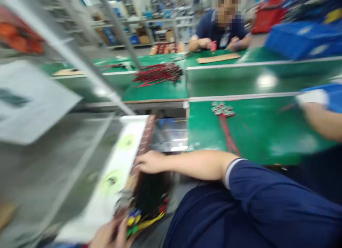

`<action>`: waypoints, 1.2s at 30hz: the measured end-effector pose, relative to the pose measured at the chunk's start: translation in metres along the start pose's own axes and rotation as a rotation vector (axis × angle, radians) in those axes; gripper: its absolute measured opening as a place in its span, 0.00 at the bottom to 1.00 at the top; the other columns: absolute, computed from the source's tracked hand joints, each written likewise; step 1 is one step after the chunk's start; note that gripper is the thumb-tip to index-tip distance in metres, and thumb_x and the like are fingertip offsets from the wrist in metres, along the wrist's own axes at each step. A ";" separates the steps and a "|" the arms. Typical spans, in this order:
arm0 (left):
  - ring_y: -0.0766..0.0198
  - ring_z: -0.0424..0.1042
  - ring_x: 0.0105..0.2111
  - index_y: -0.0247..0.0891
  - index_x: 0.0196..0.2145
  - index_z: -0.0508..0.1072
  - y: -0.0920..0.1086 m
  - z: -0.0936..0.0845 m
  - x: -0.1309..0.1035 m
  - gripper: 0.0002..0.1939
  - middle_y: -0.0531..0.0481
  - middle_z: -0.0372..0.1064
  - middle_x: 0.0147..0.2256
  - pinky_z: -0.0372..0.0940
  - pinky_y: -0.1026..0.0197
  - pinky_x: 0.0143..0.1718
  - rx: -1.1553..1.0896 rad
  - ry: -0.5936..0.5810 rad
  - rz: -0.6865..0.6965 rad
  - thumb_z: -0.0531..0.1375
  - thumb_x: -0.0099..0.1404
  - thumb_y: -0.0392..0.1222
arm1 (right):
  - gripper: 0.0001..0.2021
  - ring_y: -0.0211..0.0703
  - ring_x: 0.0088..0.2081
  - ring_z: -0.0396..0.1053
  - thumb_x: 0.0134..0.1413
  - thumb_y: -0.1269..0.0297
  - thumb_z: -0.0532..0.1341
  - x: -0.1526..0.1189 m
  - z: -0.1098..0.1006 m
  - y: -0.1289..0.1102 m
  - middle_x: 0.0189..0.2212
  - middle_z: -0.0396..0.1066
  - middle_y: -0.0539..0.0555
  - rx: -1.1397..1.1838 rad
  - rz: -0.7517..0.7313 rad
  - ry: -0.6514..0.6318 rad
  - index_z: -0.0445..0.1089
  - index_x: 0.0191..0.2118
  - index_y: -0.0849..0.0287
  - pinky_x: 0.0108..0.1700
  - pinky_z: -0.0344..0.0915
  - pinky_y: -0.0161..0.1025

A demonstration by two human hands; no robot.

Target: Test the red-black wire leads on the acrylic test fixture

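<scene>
My right hand (152, 162) reaches across from the right, its fingers curled onto a long brown strip (146, 136) with small light dots. That strip runs along the edge of a white board (135, 128) bearing round yellow-green patches. At the bottom left, my left hand (110, 235) is closed around something reddish-brown and blurred. Beside its fingers hang wires with yellow, blue and green connectors (133, 221). Motion blur hides what exactly lies between the left fingers.
Red wires with white connectors (223, 109) lie on the green worktop (267, 134). A red wire bundle (159, 73) sits farther back. A slanted metal post (88, 68) stands left. A co-worker (221, 24) sits opposite; another person's white-gloved hand (314, 98) is at right.
</scene>
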State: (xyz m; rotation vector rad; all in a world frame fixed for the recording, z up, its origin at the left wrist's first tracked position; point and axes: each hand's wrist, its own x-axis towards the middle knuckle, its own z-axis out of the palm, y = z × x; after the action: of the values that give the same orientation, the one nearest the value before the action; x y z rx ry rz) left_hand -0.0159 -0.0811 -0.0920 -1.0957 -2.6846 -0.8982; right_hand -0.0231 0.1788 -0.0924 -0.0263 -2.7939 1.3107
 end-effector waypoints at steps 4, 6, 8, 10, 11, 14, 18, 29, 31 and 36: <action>0.71 0.65 0.29 0.36 0.26 0.70 0.001 -0.026 -0.020 0.16 0.52 0.66 0.26 0.59 0.67 0.34 0.122 -0.065 -0.046 0.57 0.67 0.48 | 0.12 0.48 0.45 0.74 0.57 0.71 0.57 0.004 0.013 0.012 0.42 0.76 0.58 0.014 -0.053 0.052 0.76 0.44 0.62 0.48 0.65 0.39; 0.71 0.62 0.29 0.35 0.24 0.67 0.005 -0.023 -0.019 0.17 0.52 0.64 0.25 0.57 0.67 0.33 0.134 -0.053 -0.094 0.57 0.68 0.46 | 0.12 0.47 0.43 0.74 0.57 0.71 0.57 0.005 0.015 0.015 0.40 0.76 0.58 0.028 -0.064 0.054 0.76 0.43 0.62 0.47 0.65 0.40; 0.70 0.61 0.29 0.34 0.24 0.66 0.009 -0.020 -0.018 0.17 0.52 0.63 0.25 0.56 0.67 0.33 0.134 -0.050 -0.115 0.56 0.68 0.45 | 0.12 0.46 0.42 0.73 0.57 0.71 0.57 0.003 0.016 0.015 0.40 0.76 0.58 0.046 -0.055 0.062 0.76 0.43 0.62 0.46 0.65 0.39; 0.70 0.61 0.29 0.34 0.24 0.65 0.011 -0.020 -0.019 0.17 0.51 0.62 0.25 0.56 0.66 0.33 0.134 -0.056 -0.119 0.56 0.68 0.45 | 0.11 0.45 0.40 0.73 0.57 0.71 0.58 0.000 0.016 0.014 0.39 0.76 0.57 0.062 -0.046 0.074 0.76 0.43 0.61 0.45 0.64 0.38; 0.70 0.61 0.29 0.34 0.24 0.65 0.011 -0.020 -0.019 0.17 0.51 0.62 0.25 0.55 0.66 0.33 0.134 -0.057 -0.116 0.56 0.68 0.45 | 0.11 0.44 0.40 0.73 0.57 0.71 0.58 0.000 0.016 0.014 0.39 0.76 0.57 0.066 -0.045 0.080 0.76 0.43 0.61 0.45 0.64 0.38; 0.70 0.62 0.29 0.34 0.24 0.64 0.008 -0.021 -0.020 0.17 0.51 0.62 0.26 0.55 0.66 0.33 0.135 -0.061 -0.094 0.56 0.69 0.44 | 0.11 0.43 0.38 0.72 0.56 0.72 0.59 0.000 0.017 0.014 0.37 0.76 0.56 0.072 -0.045 0.087 0.76 0.42 0.60 0.44 0.64 0.38; 0.70 0.61 0.28 0.35 0.24 0.63 0.006 -0.020 -0.018 0.17 0.52 0.60 0.25 0.55 0.67 0.32 0.127 -0.043 -0.067 0.55 0.69 0.44 | 0.11 0.43 0.38 0.72 0.56 0.72 0.58 0.001 0.016 0.012 0.37 0.76 0.56 0.064 -0.033 0.079 0.76 0.42 0.61 0.43 0.64 0.37; 0.69 0.62 0.29 0.35 0.23 0.61 0.008 -0.015 -0.021 0.15 0.49 0.61 0.25 0.55 0.66 0.30 0.152 -0.009 -0.088 0.55 0.68 0.40 | 0.11 0.46 0.39 0.73 0.57 0.71 0.57 0.001 0.018 0.015 0.38 0.76 0.57 0.073 -0.029 0.075 0.76 0.42 0.59 0.44 0.64 0.39; 0.69 0.62 0.28 0.35 0.23 0.61 0.007 -0.015 -0.020 0.15 0.49 0.61 0.25 0.55 0.66 0.30 0.167 -0.001 -0.078 0.55 0.68 0.40 | 0.11 0.45 0.38 0.72 0.57 0.71 0.57 0.001 0.018 0.016 0.36 0.76 0.56 0.075 -0.034 0.078 0.76 0.41 0.58 0.43 0.64 0.39; 0.69 0.62 0.29 0.35 0.24 0.63 0.002 -0.014 -0.022 0.15 0.50 0.62 0.26 0.56 0.67 0.32 0.137 -0.015 -0.076 0.55 0.68 0.41 | 0.11 0.44 0.37 0.72 0.56 0.72 0.57 -0.001 0.016 0.012 0.35 0.76 0.55 0.057 -0.035 0.086 0.76 0.42 0.60 0.42 0.64 0.38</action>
State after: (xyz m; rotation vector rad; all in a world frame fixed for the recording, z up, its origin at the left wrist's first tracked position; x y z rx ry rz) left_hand -0.0002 -0.1011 -0.0858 -0.9823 -2.7696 -0.7073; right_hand -0.0233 0.1743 -0.1121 -0.0298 -2.6725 1.3467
